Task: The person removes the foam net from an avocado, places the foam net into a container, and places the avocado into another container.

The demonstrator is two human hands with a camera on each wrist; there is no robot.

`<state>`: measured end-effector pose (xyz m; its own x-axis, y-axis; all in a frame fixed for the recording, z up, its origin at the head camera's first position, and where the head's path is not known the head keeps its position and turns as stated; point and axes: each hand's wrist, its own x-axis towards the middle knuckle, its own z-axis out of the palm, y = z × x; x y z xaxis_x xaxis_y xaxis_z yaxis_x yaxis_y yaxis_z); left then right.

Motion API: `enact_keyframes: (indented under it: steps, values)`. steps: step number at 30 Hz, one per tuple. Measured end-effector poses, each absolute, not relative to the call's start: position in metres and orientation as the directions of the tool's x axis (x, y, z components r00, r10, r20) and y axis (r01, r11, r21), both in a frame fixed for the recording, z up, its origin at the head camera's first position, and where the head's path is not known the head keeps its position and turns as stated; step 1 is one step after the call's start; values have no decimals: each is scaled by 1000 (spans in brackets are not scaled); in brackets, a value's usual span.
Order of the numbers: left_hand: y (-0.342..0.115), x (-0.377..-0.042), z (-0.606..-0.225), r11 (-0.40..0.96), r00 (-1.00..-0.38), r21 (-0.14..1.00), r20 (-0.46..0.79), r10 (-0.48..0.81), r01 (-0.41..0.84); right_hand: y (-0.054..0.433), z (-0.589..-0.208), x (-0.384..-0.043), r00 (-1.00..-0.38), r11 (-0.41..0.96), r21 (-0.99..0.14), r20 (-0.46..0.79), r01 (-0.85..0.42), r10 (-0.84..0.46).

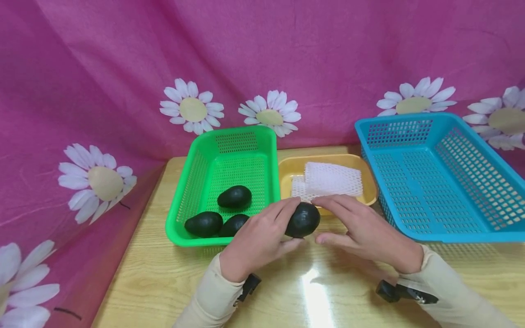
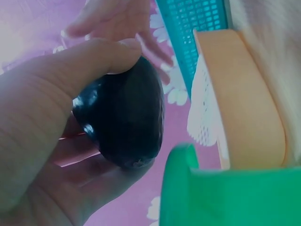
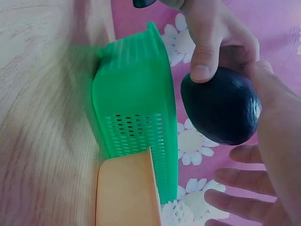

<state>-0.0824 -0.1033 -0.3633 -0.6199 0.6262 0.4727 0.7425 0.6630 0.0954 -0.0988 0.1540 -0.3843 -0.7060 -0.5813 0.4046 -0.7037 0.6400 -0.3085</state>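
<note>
A dark avocado (image 1: 304,220) is held up in front of the yellow tray, gripped by my left hand (image 1: 262,232) with the thumb on one side and fingers on the other. My right hand (image 1: 361,228) is spread close beside it, its fingers extended and not wrapped round the fruit. In the right wrist view the avocado (image 3: 220,106) hangs between both hands. Several more avocados (image 1: 234,197) lie in the green basket (image 1: 173,228), one partly hidden behind my left hand. White foam net sleeves (image 1: 334,179) lie in the yellow tray (image 1: 371,191).
A large blue basket (image 1: 434,237) stands at the right of the wooden table (image 1: 135,282). The yellow tray sits between it and the green basket. Behind them hangs a pink cloth (image 1: 320,59) with daisies.
</note>
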Motion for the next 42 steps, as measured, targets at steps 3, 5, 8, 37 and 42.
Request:
enact_keyframes:
  steps: [3,5,8,37,42]
  values:
    - [-109,-84,-361,674,-639,119,472,607,729,152,-384,-99,-706,643,-303,404,-703,-581]
    - [-113,-86,-360,683,-652,134,473,592,718,151,-384,-99,-697,633,-302,412,-713,-588]
    - [-120,-88,-359,700,-671,146,471,573,699,148,-384,-101,-674,613,-293,431,-734,-601]
    - [-158,-108,-352,857,-914,328,52,403,397,112,-378,-118,-668,602,-293,391,-743,-634]
    - [-161,-110,-354,863,-915,326,17,402,385,107,-378,-122,-657,585,-300,393,-753,-644]
